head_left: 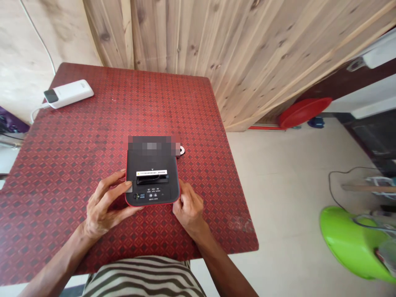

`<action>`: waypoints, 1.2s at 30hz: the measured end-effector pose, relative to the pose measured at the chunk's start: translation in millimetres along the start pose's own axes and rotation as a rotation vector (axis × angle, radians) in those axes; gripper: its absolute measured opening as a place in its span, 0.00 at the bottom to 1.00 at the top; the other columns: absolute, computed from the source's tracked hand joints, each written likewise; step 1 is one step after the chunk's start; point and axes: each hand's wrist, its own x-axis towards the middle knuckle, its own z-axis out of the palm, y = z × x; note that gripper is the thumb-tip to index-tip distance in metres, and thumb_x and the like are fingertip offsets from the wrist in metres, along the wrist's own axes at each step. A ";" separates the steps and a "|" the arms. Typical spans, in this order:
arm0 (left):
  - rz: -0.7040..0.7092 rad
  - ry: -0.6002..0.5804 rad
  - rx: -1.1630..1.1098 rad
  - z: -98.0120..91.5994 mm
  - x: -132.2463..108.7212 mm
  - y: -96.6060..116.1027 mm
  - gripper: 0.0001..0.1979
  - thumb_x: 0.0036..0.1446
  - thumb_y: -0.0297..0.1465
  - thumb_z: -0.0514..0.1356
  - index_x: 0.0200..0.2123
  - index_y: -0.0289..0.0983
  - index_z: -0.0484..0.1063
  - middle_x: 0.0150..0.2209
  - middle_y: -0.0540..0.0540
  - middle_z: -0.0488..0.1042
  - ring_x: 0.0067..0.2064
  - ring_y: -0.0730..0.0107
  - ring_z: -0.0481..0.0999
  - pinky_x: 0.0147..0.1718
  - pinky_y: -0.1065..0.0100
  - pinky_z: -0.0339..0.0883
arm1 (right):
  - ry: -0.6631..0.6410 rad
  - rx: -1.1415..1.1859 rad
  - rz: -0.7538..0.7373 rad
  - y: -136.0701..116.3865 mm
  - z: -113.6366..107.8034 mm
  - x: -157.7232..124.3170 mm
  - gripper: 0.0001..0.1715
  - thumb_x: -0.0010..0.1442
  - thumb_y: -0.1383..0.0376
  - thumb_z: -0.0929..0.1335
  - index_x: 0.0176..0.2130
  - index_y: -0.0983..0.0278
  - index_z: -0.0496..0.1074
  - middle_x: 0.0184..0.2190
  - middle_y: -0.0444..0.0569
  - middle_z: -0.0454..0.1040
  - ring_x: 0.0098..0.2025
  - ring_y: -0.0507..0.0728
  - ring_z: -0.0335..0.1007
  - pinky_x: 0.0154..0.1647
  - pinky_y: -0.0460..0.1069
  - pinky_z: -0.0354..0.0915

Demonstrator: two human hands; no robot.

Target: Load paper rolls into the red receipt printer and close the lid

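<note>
A small black printer (151,161) with red edges is between my hands, above the red patterned table (77,136). Across its top run a dark slot and a white warning strip (151,173), with small printed icons near the front. My left hand (100,204) grips the left side; a fingertip presses on a grey tab (129,187) and the thumb lies along the front edge. With fingers curled, my right hand (189,202) holds the right front corner. Behind the printer's right side a white ring-shaped thing (182,150) shows partly. The printer's far end is blurred out.
At the table's back left lies a white power bank (72,94) with a cable. A wooden plank wall (173,37) rises behind the table. On the floor to the right are a green plastic chair (349,243) and a red basin (305,111).
</note>
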 end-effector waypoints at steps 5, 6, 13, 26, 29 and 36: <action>-0.041 -0.037 -0.035 -2.3 0.2 -3.9 0.31 0.52 0.36 0.76 0.57 0.42 0.71 0.58 0.39 0.74 0.53 0.57 0.81 0.46 0.58 0.81 | 0.020 -0.014 -0.007 -1.1 2.6 0.8 0.27 0.68 0.77 0.60 0.62 0.64 0.67 0.35 0.49 0.80 0.31 0.55 0.77 0.31 0.48 0.74; -0.044 -0.040 -0.051 -1.7 -0.4 -4.6 0.31 0.52 0.36 0.75 0.58 0.42 0.71 0.59 0.38 0.73 0.53 0.58 0.80 0.47 0.58 0.81 | 0.020 -0.004 0.000 -0.8 2.8 0.7 0.26 0.68 0.77 0.60 0.62 0.63 0.67 0.35 0.49 0.80 0.30 0.55 0.77 0.31 0.48 0.74; 0.007 -0.008 -0.015 4.6 -4.7 -7.6 0.34 0.55 0.37 0.74 0.62 0.41 0.67 0.59 0.36 0.72 0.56 0.56 0.78 0.50 0.57 0.80 | 0.091 0.125 0.083 1.3 -29.4 32.9 0.22 0.68 0.76 0.66 0.57 0.60 0.74 0.40 0.50 0.82 0.38 0.55 0.80 0.41 0.50 0.77; 0.014 -0.080 0.007 9.9 -8.7 -7.4 0.45 0.57 0.44 0.72 0.71 0.44 0.56 0.64 0.33 0.65 0.57 0.54 0.77 0.51 0.53 0.81 | -0.862 -0.233 -0.184 -40.8 11.3 157.6 0.12 0.68 0.77 0.66 0.43 0.70 0.80 0.42 0.60 0.82 0.45 0.64 0.81 0.40 0.55 0.75; 0.009 -0.086 0.022 13.0 -8.4 -7.1 0.48 0.55 0.46 0.72 0.72 0.44 0.54 0.65 0.32 0.63 0.61 0.48 0.74 0.55 0.47 0.79 | -0.858 -0.238 -0.173 -40.4 10.3 160.9 0.13 0.68 0.77 0.66 0.44 0.69 0.80 0.44 0.58 0.82 0.43 0.61 0.81 0.38 0.53 0.73; 0.015 -0.089 0.021 16.4 -6.1 -8.6 0.51 0.54 0.44 0.73 0.73 0.45 0.51 0.67 0.31 0.62 0.66 0.45 0.70 0.60 0.43 0.75 | -0.703 -0.230 -0.167 -43.7 -18.6 148.0 0.13 0.70 0.74 0.64 0.47 0.66 0.76 0.45 0.54 0.80 0.40 0.59 0.78 0.34 0.52 0.70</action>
